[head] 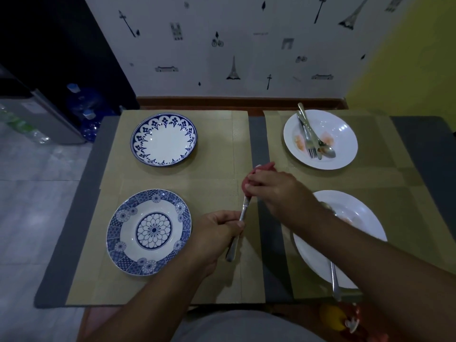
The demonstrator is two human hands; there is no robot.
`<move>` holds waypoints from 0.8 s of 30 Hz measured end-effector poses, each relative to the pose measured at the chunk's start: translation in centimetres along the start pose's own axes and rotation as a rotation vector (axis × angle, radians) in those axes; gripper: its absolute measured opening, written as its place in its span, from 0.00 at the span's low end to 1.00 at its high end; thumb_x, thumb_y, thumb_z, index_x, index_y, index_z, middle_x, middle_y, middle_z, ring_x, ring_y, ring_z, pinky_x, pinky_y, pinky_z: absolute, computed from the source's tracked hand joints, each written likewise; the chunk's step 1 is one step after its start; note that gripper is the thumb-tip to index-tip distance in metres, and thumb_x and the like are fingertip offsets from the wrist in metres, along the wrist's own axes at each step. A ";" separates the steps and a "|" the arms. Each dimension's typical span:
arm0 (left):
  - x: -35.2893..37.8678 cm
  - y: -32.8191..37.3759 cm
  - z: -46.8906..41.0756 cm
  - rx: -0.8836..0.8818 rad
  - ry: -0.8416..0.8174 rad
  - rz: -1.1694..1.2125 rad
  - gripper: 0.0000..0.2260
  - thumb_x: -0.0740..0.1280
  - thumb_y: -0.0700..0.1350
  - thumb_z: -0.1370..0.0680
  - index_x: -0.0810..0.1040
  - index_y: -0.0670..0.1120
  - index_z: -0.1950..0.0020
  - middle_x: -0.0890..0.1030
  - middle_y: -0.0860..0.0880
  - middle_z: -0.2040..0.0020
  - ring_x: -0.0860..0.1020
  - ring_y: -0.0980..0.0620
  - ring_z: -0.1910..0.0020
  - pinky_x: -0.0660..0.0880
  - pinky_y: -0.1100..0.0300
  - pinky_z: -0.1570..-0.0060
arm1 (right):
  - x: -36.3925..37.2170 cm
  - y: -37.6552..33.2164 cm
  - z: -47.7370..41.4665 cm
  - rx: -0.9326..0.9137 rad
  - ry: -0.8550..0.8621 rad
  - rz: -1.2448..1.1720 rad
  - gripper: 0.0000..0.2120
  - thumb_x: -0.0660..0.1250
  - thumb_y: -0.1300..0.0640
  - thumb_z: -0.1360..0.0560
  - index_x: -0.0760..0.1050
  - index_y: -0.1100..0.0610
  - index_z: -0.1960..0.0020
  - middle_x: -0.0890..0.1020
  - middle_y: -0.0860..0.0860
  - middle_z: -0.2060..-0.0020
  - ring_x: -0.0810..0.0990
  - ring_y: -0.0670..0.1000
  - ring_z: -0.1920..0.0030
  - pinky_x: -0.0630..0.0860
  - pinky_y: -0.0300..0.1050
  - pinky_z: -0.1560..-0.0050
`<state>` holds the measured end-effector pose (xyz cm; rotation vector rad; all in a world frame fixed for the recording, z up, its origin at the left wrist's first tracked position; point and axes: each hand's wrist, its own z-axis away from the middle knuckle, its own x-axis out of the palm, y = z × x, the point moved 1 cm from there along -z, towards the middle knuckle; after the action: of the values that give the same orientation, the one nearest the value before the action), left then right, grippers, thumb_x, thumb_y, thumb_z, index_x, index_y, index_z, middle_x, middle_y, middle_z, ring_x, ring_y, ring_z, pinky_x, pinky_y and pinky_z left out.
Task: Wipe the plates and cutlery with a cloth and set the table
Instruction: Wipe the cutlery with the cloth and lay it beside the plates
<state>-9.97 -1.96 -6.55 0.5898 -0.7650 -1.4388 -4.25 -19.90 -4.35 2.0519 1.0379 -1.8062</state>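
The grey tabletop [74,230] carries a blue flower plate [149,232] on the side near you. Just right of the flower plate, your left hand [214,233] curls its fingers [228,218] tight round the handle of a knife [243,213]. Farther right of the flower plate and a bit behind it, your right hand [274,188] squeezes a red cloth [261,167] round the knife's top end, so the blade is hidden inside that hand. The knife slants between both hands, and its handle end pokes out below your left hand.
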 end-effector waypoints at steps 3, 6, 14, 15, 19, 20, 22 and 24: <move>0.0 -0.2 0.2 0.034 0.029 -0.019 0.08 0.68 0.32 0.23 0.84 0.43 0.53 0.83 0.52 0.67 0.79 0.57 0.66 0.75 0.67 0.66 | 0.0 -1.7 1.5 -0.145 -0.044 -0.011 0.16 0.74 0.66 0.32 0.83 0.58 0.44 0.83 0.57 0.45 0.81 0.55 0.43 0.79 0.51 0.42; -0.2 -0.4 0.5 0.045 0.038 -0.043 0.09 0.68 0.33 0.22 0.85 0.45 0.53 0.84 0.52 0.65 0.80 0.58 0.65 0.76 0.66 0.64 | 0.0 -1.3 0.7 -0.153 -0.044 -0.004 0.15 0.73 0.65 0.32 0.83 0.58 0.46 0.84 0.56 0.46 0.82 0.55 0.45 0.79 0.48 0.43; 0.1 -1.4 0.6 0.019 0.082 -0.036 0.07 0.69 0.38 0.22 0.85 0.48 0.49 0.84 0.52 0.63 0.79 0.58 0.64 0.76 0.66 0.66 | -0.2 2.2 -1.7 0.058 0.032 0.029 0.16 0.74 0.70 0.31 0.83 0.58 0.46 0.84 0.56 0.48 0.82 0.56 0.48 0.73 0.43 0.44; 0.1 -1.7 0.7 0.020 0.102 -0.051 0.07 0.69 0.39 0.21 0.85 0.49 0.50 0.84 0.52 0.63 0.79 0.59 0.64 0.76 0.66 0.67 | 0.0 2.1 -1.6 0.073 0.041 0.026 0.15 0.74 0.69 0.30 0.83 0.58 0.45 0.84 0.56 0.47 0.82 0.55 0.47 0.73 0.43 0.43; -0.1 -3.7 0.9 0.009 0.180 -0.077 0.07 0.68 0.39 0.20 0.84 0.48 0.48 0.86 0.45 0.54 0.81 0.51 0.58 0.80 0.56 0.54 | 1.2 1.1 -0.7 0.087 0.045 -0.017 0.15 0.74 0.68 0.30 0.83 0.57 0.45 0.84 0.55 0.46 0.82 0.55 0.46 0.71 0.42 0.42; -0.3 -4.4 0.8 0.014 0.202 -0.090 0.07 0.68 0.39 0.21 0.84 0.47 0.47 0.86 0.44 0.53 0.83 0.49 0.56 0.80 0.52 0.49 | 1.6 0.7 -0.4 0.084 0.040 -0.036 0.16 0.74 0.67 0.31 0.83 0.57 0.45 0.84 0.55 0.46 0.82 0.55 0.46 0.71 0.42 0.42; -1.0 -5.7 0.5 0.022 0.262 -0.108 0.06 0.69 0.39 0.21 0.85 0.46 0.48 0.87 0.46 0.54 0.84 0.47 0.53 0.81 0.48 0.45 | 2.5 0.2 0.2 0.084 0.024 -0.090 0.16 0.75 0.68 0.32 0.83 0.57 0.45 0.84 0.56 0.46 0.82 0.55 0.46 0.71 0.43 0.42; -1.8 -7.1 0.0 0.012 0.360 -0.085 0.05 0.70 0.38 0.22 0.85 0.44 0.48 0.87 0.45 0.56 0.85 0.47 0.55 0.82 0.52 0.50 | 3.7 -0.2 1.0 0.096 -0.014 -0.138 0.18 0.76 0.68 0.32 0.83 0.57 0.44 0.84 0.56 0.45 0.82 0.56 0.45 0.71 0.44 0.40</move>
<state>-14.49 -0.64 -12.11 0.8706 -0.4682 -1.3555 -5.14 -18.97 -7.96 2.0645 1.1351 -1.9708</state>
